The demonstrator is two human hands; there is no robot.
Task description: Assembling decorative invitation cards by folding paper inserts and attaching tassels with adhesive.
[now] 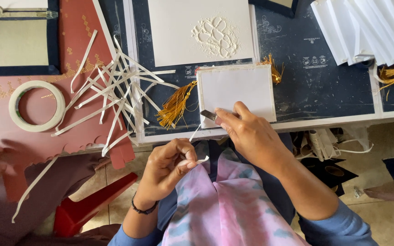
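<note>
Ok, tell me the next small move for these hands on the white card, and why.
Probably keep pulling the white strip clear with the left hand. It runs up toward the lower left corner of the white card, where the right hand presses a small metal tool, so the strip looks only partly freed.

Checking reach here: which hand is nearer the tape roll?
Left. The left hand is below-right of the tape roll, off the table; the right hand is farther right, on the white card.
</note>
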